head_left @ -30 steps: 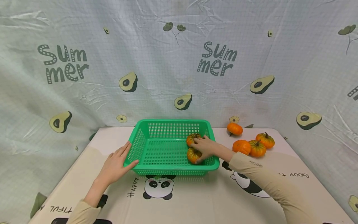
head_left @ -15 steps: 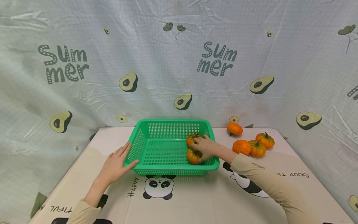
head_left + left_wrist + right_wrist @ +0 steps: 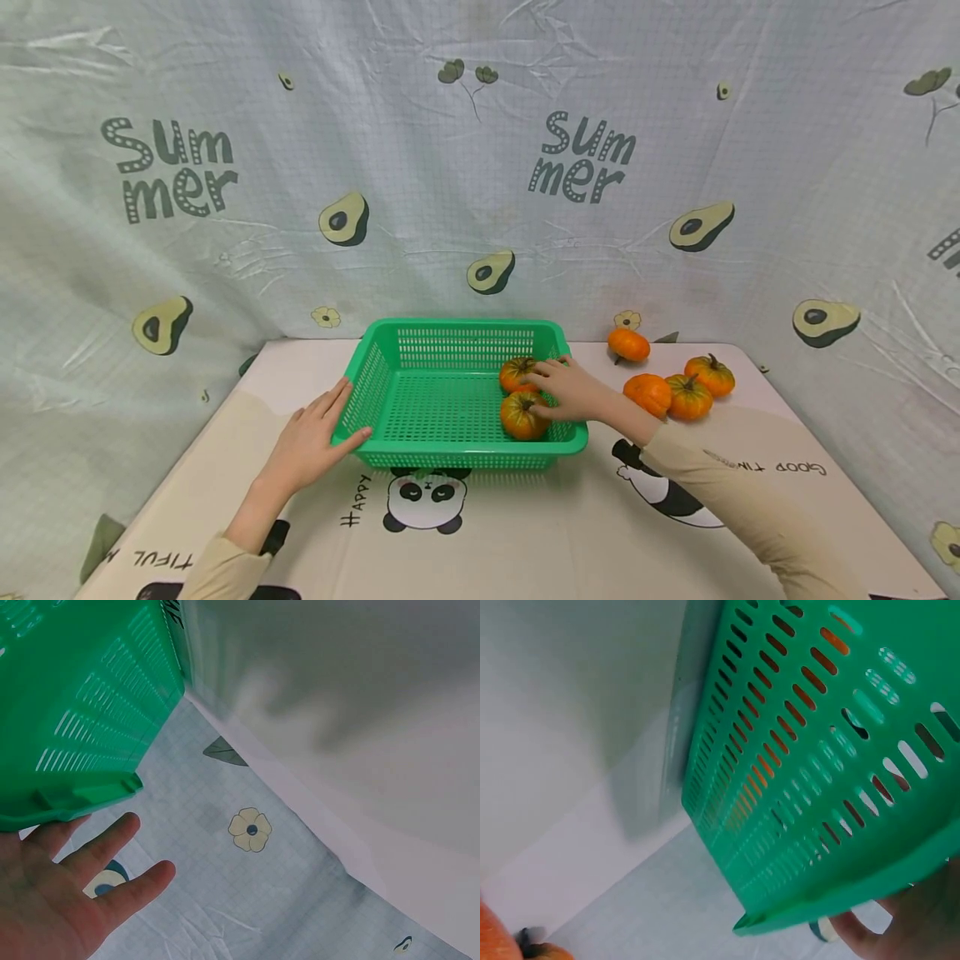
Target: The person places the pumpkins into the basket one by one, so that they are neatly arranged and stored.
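Observation:
A green plastic basket [image 3: 450,449] with slotted walls stands on the table, and two small orange-and-green pumpkins sit inside at its right end. My right hand [image 3: 576,390] reaches over the right rim. Its fingers are loosely spread beside the front pumpkin [image 3: 519,417] and overlap the rear pumpkin [image 3: 512,377] in the head view. In the right wrist view, orange shows through the slots of the basket wall [image 3: 896,851]. My left hand [image 3: 303,446] rests along the left rim, fingers straight and spread; the left wrist view shows its fingers [image 3: 112,844] just below the rim.
To the right of the basket, an orange pumpkin [image 3: 647,393] and two green-striped pumpkins, one nearer [image 3: 688,398] and one farther [image 3: 712,377], lie grouped together. Another orange pumpkin [image 3: 628,344] lies at the table's back edge. A printed curtain [image 3: 420,167] hangs behind.
My right hand has let go of the front pumpkin and drawn back slightly up and to the right, showing more of it. The left hand has stayed on the rim.

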Demonstrator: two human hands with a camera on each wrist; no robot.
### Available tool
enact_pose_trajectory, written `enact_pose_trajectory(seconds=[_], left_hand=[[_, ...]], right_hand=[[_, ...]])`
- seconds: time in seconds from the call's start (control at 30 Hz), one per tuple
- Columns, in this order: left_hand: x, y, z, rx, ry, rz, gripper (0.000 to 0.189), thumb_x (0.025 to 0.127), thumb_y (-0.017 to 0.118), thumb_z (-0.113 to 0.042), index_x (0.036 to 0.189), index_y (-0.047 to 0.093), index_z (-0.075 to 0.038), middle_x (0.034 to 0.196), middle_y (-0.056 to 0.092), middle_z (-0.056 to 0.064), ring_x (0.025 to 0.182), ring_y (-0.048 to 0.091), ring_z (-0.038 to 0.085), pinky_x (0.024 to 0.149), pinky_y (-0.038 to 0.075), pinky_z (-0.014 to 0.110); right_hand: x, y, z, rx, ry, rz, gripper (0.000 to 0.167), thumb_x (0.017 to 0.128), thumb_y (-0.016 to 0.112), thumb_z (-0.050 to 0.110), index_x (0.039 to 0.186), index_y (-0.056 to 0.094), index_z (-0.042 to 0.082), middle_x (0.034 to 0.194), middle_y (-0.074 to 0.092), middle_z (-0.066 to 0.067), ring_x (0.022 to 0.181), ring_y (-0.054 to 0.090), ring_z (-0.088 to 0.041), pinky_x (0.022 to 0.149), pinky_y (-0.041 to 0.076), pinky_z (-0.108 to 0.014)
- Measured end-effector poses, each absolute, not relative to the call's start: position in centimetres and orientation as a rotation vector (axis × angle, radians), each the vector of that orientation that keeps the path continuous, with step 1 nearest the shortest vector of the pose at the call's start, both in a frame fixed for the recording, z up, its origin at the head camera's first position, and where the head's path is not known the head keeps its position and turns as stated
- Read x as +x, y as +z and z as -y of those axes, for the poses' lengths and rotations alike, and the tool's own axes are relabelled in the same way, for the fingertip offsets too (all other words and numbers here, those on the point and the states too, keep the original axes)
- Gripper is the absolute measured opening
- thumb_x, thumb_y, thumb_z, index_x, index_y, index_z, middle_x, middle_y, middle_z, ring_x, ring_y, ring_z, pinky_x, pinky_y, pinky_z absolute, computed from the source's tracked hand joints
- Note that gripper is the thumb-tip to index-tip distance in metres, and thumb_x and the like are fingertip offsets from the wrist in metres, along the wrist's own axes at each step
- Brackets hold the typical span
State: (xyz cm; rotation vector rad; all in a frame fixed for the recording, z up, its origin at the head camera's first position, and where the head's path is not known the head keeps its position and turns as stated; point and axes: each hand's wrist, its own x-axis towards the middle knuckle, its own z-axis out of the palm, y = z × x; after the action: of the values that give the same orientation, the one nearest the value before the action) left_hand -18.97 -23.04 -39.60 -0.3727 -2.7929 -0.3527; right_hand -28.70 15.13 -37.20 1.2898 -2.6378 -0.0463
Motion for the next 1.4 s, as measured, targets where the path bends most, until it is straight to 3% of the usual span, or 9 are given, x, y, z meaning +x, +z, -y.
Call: enact_pose_trajectory(seconds=[0.17,0.53,0.97,1.4], left_hand=[[-19.0,-39.6,23.0,-0.376,-0.351,2.789,0.077,0.084,0.050,-0.050,0.139,0.029,0.000,0.143,0.031,0.017,0.125,0.036,0.039,0.095,0.033,0.057],[-18.9,-39.7,22.8,-0.372,-0.348,2.790,0.077,0.085,0.050,-0.050,0.139,0.029,0.000,0.143,0.031,0.017,0.125,0.036,0.039,0.095,0.033,0.057],[-18.8,-39.6,22.8,-0.374,-0.368,2.798,0.077,0.085,0.050,-0.050,0.139,0.028,0.000,0.143,0.030,0.018,0.126,0.035,0.039,0.096,0.032,0.057],[-19.2,-39.9,23.1,-0.380,-0.382,2.784,0.078,0.084,0.051,-0.050,0.139,0.028,0.001,0.143,0.030,0.020,0.125,0.035,0.040,0.095,0.033,0.057]], right_hand=[[-28.1,-37.4,-16.6,1.245,0.076,2.542,0.032,0.084,0.060,0.030,0.110,0.060,0.013,0.093,0.056,-0.002,0.086,0.053,-0.018,0.081,0.038,-0.043],[-26.9,-37.8,-19.8,1.111,0.239,2.431,0.024,0.079,0.065,0.023,0.101,0.064,0.013,0.092,0.061,-0.001,0.089,0.054,-0.018,0.080,0.039,-0.039],[-26.8,-38.7,-24.2,0.946,0.324,2.360,0.021,0.073,0.068,0.011,0.095,0.064,0.011,0.090,0.063,-0.004,0.088,0.054,-0.022,0.079,0.037,-0.042],[-27.3,-40.1,-29.4,0.584,0.369,2.454,0.015,0.075,0.064,0.008,0.090,0.064,0.003,0.086,0.064,-0.013,0.087,0.052,-0.030,0.079,0.035,-0.049]])
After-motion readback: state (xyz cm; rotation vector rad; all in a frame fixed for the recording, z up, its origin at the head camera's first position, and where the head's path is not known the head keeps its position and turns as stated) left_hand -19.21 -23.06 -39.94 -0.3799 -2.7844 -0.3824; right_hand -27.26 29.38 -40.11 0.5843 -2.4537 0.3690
